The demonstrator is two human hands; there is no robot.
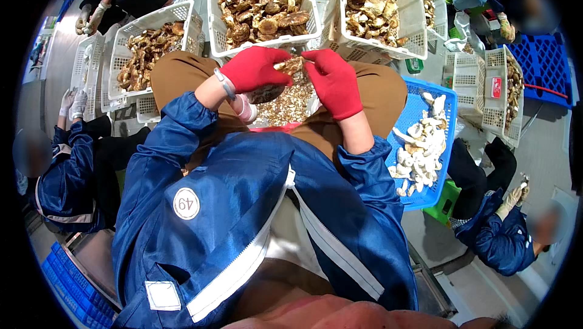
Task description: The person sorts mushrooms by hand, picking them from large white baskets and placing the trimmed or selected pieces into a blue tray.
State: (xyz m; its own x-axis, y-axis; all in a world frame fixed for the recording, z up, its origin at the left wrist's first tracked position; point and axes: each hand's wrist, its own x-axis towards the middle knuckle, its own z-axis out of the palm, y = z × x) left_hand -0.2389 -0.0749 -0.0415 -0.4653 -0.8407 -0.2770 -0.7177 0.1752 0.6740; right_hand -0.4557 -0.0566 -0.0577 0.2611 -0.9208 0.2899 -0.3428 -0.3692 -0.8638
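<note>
Both my hands wear red gloves and meet above my lap. With its fingers closed, my left hand (258,73) holds a brown mushroom (293,67) whose pale stem end points left. The closed fingertips of my right hand (335,83) touch the mushroom's other side; I cannot tell whether a small tool is hidden in them. Beneath the hands, pale and brown trimmings (285,105) are heaped between my knees. Straight ahead, a white crate (262,46) is full of brown, unpeeled mushrooms. By my right thigh, a blue basket (448,119) holds white, peeled mushrooms.
More white crates of brown mushrooms stand at front left (193,31), front right (419,40) and far right (495,89). Other people in blue jackets sit on both sides. A green stool (443,204) and a blue plastic pallet (543,68) are on the right.
</note>
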